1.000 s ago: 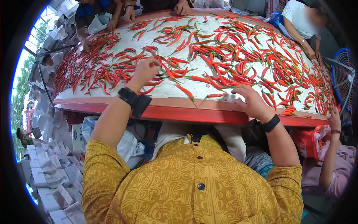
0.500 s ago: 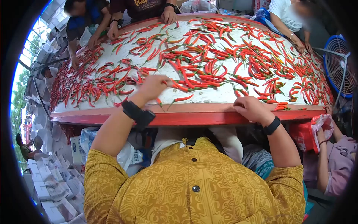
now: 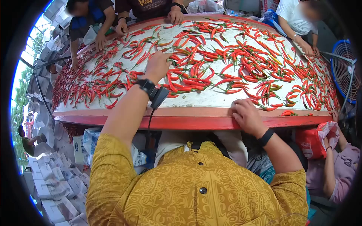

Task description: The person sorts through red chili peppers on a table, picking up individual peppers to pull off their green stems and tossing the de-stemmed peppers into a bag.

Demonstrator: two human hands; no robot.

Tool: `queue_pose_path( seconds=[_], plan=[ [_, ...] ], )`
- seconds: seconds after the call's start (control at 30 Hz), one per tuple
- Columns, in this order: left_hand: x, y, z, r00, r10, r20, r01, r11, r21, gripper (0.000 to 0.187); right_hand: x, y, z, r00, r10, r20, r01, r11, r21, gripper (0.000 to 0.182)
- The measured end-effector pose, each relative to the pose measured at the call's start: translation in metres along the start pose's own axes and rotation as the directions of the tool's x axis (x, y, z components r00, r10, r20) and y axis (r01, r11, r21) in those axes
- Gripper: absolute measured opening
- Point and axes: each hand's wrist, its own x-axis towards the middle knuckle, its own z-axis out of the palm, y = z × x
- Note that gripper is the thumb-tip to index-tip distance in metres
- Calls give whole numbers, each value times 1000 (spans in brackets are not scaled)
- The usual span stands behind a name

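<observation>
My left hand (image 3: 158,67) reaches over the white tabletop (image 3: 203,100) into loose red chili peppers (image 3: 192,81). Its fingers are bent together against the peppers near the middle; whatever they grip is hidden. A dark watch and a small black device with a cable are strapped to that wrist. At the near edge my right hand (image 3: 247,116) rests on the pinkish rim (image 3: 188,112), its fingers curled in. No pepper shows in it, but its palm is hidden. Several red peppers (image 3: 269,108) lie just to its right.
Across the table, people's hands (image 3: 100,40) work at the far left and others (image 3: 309,49) at the far right. A blue fan (image 3: 345,71) stands at the right. Beside me, a person's hands (image 3: 330,142) are at a red bag (image 3: 309,141). Plastic bags (image 3: 137,156) sit below the table.
My left hand has moved forward, deeper among the peppers. The loose peppers near the front edge below it no longer lie there. My right hand has shifted slightly left and nearer the rim.
</observation>
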Motion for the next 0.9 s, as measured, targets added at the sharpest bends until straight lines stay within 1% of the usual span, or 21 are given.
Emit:
queue_pose_path(
  seconds=[0.03, 0.07, 0.1, 0.17, 0.2, 0.23, 0.3, 0.33, 0.43, 0.47, 0.5, 0.53, 0.57, 0.6, 0.63, 0.7, 0.73, 0.77, 0.83, 0.87, 0.9],
  plan=[
    [8, -3, 10, 999, -23, 37, 18, 990, 137, 23, -3, 1, -1, 1000, -1, -3, 1, 1000, 0, 18],
    [15, -11, 21, 995, -41, 94, 24, 983, 181, 23, -5, 2, -4, 1000, -10, -17, 10, 1000, 10, 14],
    [21, -13, 27, 995, -39, 94, 21, 983, 183, 23, -8, 4, -6, 999, -19, -30, 20, 1000, 22, 10],
    [31, -17, 38, 945, -158, 286, 95, 970, 223, 26, -13, 10, -12, 998, -3, -56, 4, 1000, 17, 6],
    [29, -17, 44, 978, -100, 186, 56, 972, 227, 22, -16, 15, -15, 999, -9, -39, 10, 1000, 26, 6],
    [32, -21, 45, 978, -95, 186, 51, 972, 229, 22, -18, 19, -18, 1000, -15, -22, 16, 999, 34, 6],
    [33, -27, 46, 978, -138, 156, 137, 990, 18, 19, -23, 27, -22, 1000, -5, -24, 6, 999, 46, 6],
    [32, -30, 45, 982, -162, 94, 169, 983, -76, 18, -25, 31, -26, 1000, -21, -20, 22, 999, 48, 6],
    [35, -31, 29, 979, -197, 59, 196, 980, 21, 22, -35, 42, -33, 999, -46, -16, 47, 998, 51, 7],
    [35, -29, 23, 966, -259, 20, 260, 964, -54, 25, -38, 47, -36, 998, -55, -18, 56, 998, 33, 8],
    [37, -32, 22, 965, -262, 19, 263, 964, -47, 25, -40, 50, -39, 998, -59, -20, 60, 997, 39, 8],
    [42, -37, 21, 926, -377, 9, 360, 876, -321, 24, -43, 53, -42, 999, -48, -19, 48, 998, 26, 8],
    [43, -43, 17, 874, -484, 31, 414, 710, -569, 24, -46, 56, -45, 999, -36, -17, 37, 999, 13, 9],
    [40, -49, -1, 857, -425, 292, 466, 395, -792, 19, -49, 60, -48, 999, -40, -21, 40, 999, 17, 9],
    [37, -36, -9, 857, -427, 289, 465, 399, -790, 19, -52, 63, -51, 999, -30, -12, 30, 999, 13, 9],
    [30, -12, -15, 809, -544, 222, 291, 44, -956, 14, -59, 71, -56, 1000, -24, -2, 24, 1000, 10, 10],
    [28, -22, -16, 842, -485, 237, 297, 49, -954, 19, -61, 74, -59, 1000, -25, -18, 26, 1000, 18, 9],
    [26, -21, -15, 841, -488, 235, 295, 50, -954, 19, -64, 78, -61, 999, -25, -34, 26, 999, 25, 9],
    [18, -5, -20, 850, -506, 143, 192, 45, -980, 20, -70, 86, -68, 999, -33, -19, 33, 999, 21, 9],
    [11, 2, -27, 851, -489, 194, 220, -5, -975, 21, -72, 91, -72, 999, -37, -8, 37, 999, 15, 9],
    [5, 14, -30, 847, -496, 190, 215, -5, -977, 21, -75, 95, -76, 999, -46, -3, 46, 999, 16, 9]
  ],
)
